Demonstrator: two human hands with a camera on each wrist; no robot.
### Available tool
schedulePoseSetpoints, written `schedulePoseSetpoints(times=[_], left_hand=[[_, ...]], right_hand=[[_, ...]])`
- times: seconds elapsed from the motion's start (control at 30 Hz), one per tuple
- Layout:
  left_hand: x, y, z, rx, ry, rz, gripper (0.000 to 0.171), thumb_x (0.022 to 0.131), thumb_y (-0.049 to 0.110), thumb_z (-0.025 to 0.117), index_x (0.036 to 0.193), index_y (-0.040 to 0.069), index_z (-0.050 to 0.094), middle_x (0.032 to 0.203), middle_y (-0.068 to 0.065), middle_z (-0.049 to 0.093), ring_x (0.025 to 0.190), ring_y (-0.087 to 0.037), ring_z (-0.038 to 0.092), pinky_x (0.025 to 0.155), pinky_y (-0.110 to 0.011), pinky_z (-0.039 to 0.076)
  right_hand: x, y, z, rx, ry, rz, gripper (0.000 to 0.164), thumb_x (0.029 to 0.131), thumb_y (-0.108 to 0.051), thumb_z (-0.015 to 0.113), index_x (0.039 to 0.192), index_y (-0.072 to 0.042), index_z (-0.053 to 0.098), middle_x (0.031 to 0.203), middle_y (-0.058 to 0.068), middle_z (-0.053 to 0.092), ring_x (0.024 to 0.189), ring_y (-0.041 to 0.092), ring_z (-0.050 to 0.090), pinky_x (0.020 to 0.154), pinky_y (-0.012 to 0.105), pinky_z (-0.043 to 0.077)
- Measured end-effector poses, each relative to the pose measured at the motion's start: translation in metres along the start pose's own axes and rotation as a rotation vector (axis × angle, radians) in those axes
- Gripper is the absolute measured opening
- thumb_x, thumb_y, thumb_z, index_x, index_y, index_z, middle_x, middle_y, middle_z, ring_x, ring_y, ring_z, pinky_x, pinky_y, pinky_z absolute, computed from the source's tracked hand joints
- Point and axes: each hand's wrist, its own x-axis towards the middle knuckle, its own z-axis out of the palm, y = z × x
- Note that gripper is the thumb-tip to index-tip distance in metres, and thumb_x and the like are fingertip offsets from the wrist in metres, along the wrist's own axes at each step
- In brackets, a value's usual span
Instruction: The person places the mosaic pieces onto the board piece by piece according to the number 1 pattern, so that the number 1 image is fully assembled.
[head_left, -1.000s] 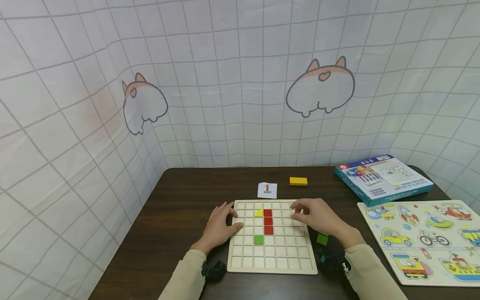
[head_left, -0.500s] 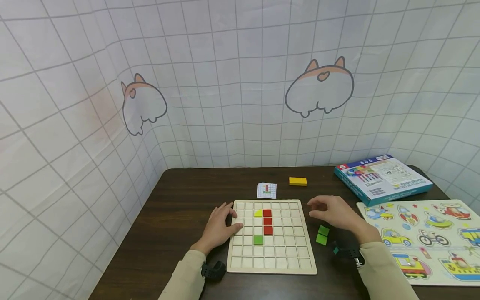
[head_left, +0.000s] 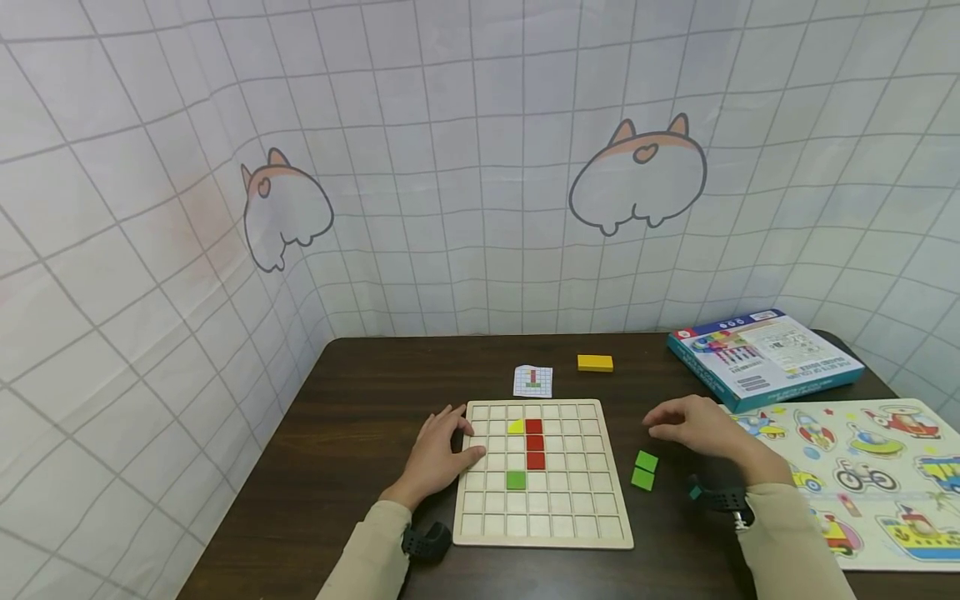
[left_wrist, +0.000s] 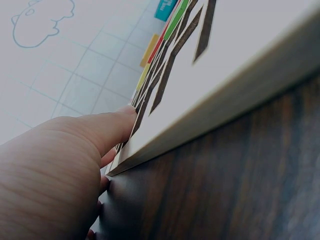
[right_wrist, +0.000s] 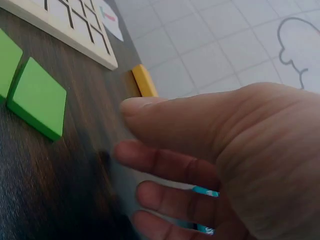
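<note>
My left hand [head_left: 441, 454] rests at the left edge of a pale wooden grid board [head_left: 543, 544]. Its thumb lies on the rim, and the other fingers touch the side in the left wrist view. Set in the board are a column of red squares [head_left: 535, 443], a yellow piece [head_left: 516, 427] left of the top one, and a green square [head_left: 516, 480] lower down. To the board's right, my right hand [head_left: 697, 425] hovers with nothing in its loosely bent fingers. Nearest to it are two green square blocks [right_wrist: 37, 100], side by side on the table.
Behind the board lie a small pattern card [head_left: 533, 382] and a yellow block [head_left: 595, 363]. A teal-edged box [head_left: 765, 358] sits at the back right, beside a picture puzzle board [head_left: 862, 508] partly under my right forearm. A gridded white curtain [head_left: 480, 167] hangs behind the table.
My right hand has moved right, from over the board's right edge to beyond the two green blocks, which now show fully. The left hand and the board's pieces stay put.
</note>
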Motion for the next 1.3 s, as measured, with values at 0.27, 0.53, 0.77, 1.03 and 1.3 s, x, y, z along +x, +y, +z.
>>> schedulePoseSetpoints(times=[0.27,0.53,0.77,1.03,1.3], left_hand=[[0.0,0.0,0.0,-0.002,0.001,0.003,0.025,0.088,0.035,0.073,0.097,0.019,0.057,0.153,-0.008,0.04,0.146,-0.031,0.026,0.121,-0.05,0.01],[0.0,-0.001,0.0,0.0,-0.001,-0.002,0.024,0.088,0.036,0.073,0.097,0.02,0.057,0.153,-0.007,0.039,0.146,-0.03,0.025,0.121,-0.05,0.01],[0.0,-0.001,0.0,-0.009,-0.001,-0.003,0.024,0.088,0.036,0.073,0.096,0.021,0.056,0.153,-0.008,0.039,0.146,-0.03,0.025,0.121,-0.05,0.01],[-0.001,-0.001,0.0,-0.008,-0.002,-0.007,0.024,0.088,0.036,0.073,0.096,0.021,0.056,0.153,-0.007,0.039,0.146,-0.031,0.025,0.121,-0.051,0.011],[0.0,-0.001,0.0,-0.012,-0.004,0.002,0.025,0.088,0.037,0.073,0.097,0.02,0.056,0.154,-0.008,0.039,0.146,-0.031,0.025,0.121,-0.051,0.01]], right_hand=[[-0.003,0.005,0.0,0.088,-0.12,-0.009,0.022,0.089,-0.017,0.071,0.109,-0.007,0.072,0.097,0.004,0.07,0.086,0.018,0.059,0.076,0.037,0.054],[-0.001,0.009,0.001,0.167,-0.223,-0.068,0.027,0.086,-0.007,0.07,0.113,-0.005,0.07,0.081,0.001,0.059,0.074,0.014,0.052,0.062,0.024,0.044],[0.001,0.003,0.003,0.18,-0.291,-0.082,0.033,0.08,-0.001,0.071,0.112,-0.006,0.072,0.087,0.004,0.059,0.08,0.019,0.05,0.062,0.025,0.045],[0.003,0.001,0.008,0.137,-0.266,-0.066,0.027,0.078,-0.006,0.077,0.105,-0.009,0.074,0.079,0.001,0.057,0.074,0.017,0.05,0.059,0.024,0.043],[0.004,0.0,0.011,0.092,-0.189,-0.045,0.02,0.079,-0.009,0.077,0.099,-0.01,0.072,0.074,-0.002,0.055,0.069,0.014,0.049,0.058,0.025,0.041]])
